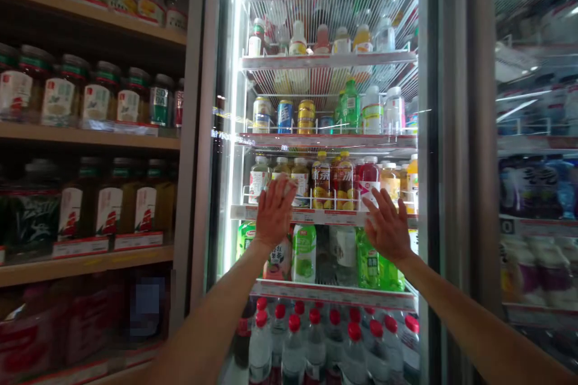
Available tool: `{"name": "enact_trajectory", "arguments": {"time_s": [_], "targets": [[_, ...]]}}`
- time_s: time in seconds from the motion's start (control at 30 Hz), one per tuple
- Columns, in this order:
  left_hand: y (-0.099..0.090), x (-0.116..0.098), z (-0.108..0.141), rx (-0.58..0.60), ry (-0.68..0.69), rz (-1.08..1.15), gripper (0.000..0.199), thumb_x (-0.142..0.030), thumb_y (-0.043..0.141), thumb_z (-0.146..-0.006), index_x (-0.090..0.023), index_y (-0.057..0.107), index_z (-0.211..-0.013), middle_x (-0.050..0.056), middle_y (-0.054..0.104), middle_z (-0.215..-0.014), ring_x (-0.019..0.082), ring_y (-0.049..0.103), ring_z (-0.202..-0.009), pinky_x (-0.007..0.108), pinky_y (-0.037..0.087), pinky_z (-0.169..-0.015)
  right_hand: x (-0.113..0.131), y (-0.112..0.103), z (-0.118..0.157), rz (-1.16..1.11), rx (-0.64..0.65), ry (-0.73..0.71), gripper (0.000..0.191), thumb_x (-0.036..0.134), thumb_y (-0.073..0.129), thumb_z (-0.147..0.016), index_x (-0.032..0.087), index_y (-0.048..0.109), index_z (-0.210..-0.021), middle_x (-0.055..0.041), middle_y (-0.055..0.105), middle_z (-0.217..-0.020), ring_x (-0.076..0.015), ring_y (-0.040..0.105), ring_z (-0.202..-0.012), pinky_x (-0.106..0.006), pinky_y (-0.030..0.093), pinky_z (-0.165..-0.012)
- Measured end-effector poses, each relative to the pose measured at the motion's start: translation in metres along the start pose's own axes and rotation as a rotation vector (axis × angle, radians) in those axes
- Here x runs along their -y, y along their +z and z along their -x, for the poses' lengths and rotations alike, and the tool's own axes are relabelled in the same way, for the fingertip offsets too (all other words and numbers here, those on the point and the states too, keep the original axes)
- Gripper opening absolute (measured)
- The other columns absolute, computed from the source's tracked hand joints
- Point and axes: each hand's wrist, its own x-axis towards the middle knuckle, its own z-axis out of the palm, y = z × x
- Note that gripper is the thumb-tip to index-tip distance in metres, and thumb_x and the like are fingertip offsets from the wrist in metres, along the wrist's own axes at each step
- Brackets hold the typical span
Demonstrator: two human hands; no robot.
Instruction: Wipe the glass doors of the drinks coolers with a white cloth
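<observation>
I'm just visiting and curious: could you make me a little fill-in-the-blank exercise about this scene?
1. The clear plastic bottles at the bottom of the fridge have ____ caps.
2. The cylindrical metal can directly left of the stacked gold metal cans is mostly ____.
3. Between the bare left hand and bare right hand, the one nearer the white-capped bottle of dark red drink is the ____.
4. The brown wooden shelves stand on the picture's ____ side.

Missing words: red; blue; right; left.

Fridge lt strip (236, 60) v. bright; L shelves (54, 134) dim, blurry.
</observation>
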Motion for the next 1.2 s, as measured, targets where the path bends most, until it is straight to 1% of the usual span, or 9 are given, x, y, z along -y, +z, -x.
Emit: {"name": "enact_trajectory", "arguments": {"time_s": [0.13,0.3,0.37,0.5,0.57,0.7,0.77,1.0,1.2], "targets": [[-0.004,0.016,-0.007,-0.141,-0.329,-0.040,0.049,-0.023,0.033,-0.088,-0.018,0.032,-0.137,0.014,0.021,-0.148,0.026,0.014,-0.138,0.048,0.024,-0.106,0.000,0.001,0.000,0.002,-0.004,0.012,0.055,0.026,0.044,-0.084,0.025,0.030,-0.138,-0.0071,0.032,-0.145,-0.0230,0.023,-0.135,-0.048,0.012,-0.110],[0.003,-0.013,-0.008,0.019,0.087,0.026,0.050,-0.020,0.038,-0.086,-0.024,0.035,-0.135,0.008,0.028,-0.147,0.024,0.015,-0.138,0.044,0.021,-0.108,0.001,0.000,-0.001,0.004,0.008,0.003,0.056,0.027,0.043,-0.084,0.025,0.029,-0.139,-0.0071,0.031,-0.145,-0.0233,0.023,-0.135,-0.049,0.012,-0.110],[0.003,-0.011,-0.011,0.035,0.112,0.032,0.049,-0.020,0.038,-0.086,-0.026,0.037,-0.134,0.005,0.030,-0.146,0.023,0.016,-0.137,0.044,0.021,-0.109,0.001,0.000,-0.001,0.007,0.013,0.003,0.055,0.027,0.043,-0.085,0.025,0.029,-0.138,-0.0075,0.032,-0.145,-0.0234,0.023,-0.135,-0.048,0.012,-0.109],[-0.004,0.021,-0.019,-0.117,-0.328,-0.027,0.049,-0.023,0.034,-0.088,-0.019,0.033,-0.137,0.013,0.025,-0.147,0.026,0.017,-0.137,0.048,0.025,-0.105,0.001,0.000,0.000,0.016,0.007,0.012,0.055,0.026,0.044,-0.084,0.025,0.031,-0.138,-0.0075,0.034,-0.144,-0.0233,0.023,-0.135,-0.048,0.013,-0.110],[-0.005,0.024,-0.020,-0.155,-0.416,-0.033,0.051,-0.024,0.035,-0.087,-0.015,0.032,-0.137,0.016,0.021,-0.148,0.028,0.015,-0.137,0.050,0.025,-0.104,0.000,0.001,0.000,0.019,0.014,0.009,0.056,0.025,0.045,-0.084,0.025,0.030,-0.138,-0.0076,0.033,-0.145,-0.0237,0.023,-0.135,-0.049,0.013,-0.109],[0.001,-0.003,-0.016,0.002,0.000,0.053,0.051,-0.023,0.039,-0.086,-0.025,0.034,-0.136,0.007,0.025,-0.148,0.023,0.014,-0.138,0.044,0.020,-0.109,0.000,0.000,0.001,0.017,0.028,0.003,0.059,0.024,0.044,-0.084,0.026,0.026,-0.140,-0.0065,0.029,-0.146,-0.0235,0.022,-0.136,-0.048,0.012,-0.110],[0.003,-0.006,-0.016,0.030,0.087,0.059,0.050,-0.022,0.039,-0.086,-0.027,0.035,-0.135,0.004,0.028,-0.147,0.021,0.016,-0.138,0.042,0.019,-0.110,0.000,-0.001,0.000,0.019,0.024,0.011,0.059,0.025,0.044,-0.084,0.027,0.026,-0.140,-0.0058,0.029,-0.146,-0.0228,0.022,-0.136,-0.048,0.012,-0.110],[-0.005,0.040,-0.024,-0.200,-0.404,-0.013,0.052,-0.025,0.035,-0.087,-0.014,0.029,-0.138,0.016,0.019,-0.148,0.027,0.013,-0.138,0.048,0.021,-0.107,0.001,-0.001,0.000,0.029,0.021,0.005,0.057,0.024,0.045,-0.084,0.025,0.029,-0.138,-0.0076,0.032,-0.145,-0.0240,0.023,-0.135,-0.049,0.013,-0.109],[0.005,-0.010,-0.028,0.045,0.212,0.113,0.053,-0.030,0.042,-0.085,-0.023,0.031,-0.137,0.006,0.023,-0.149,0.024,0.011,-0.138,0.044,0.019,-0.110,0.000,0.000,0.000,0.008,-0.001,0.001,0.055,0.025,0.044,-0.084,0.026,0.030,-0.138,-0.0078,0.033,-0.144,-0.0235,0.024,-0.135,-0.049,0.013,-0.109]]}}
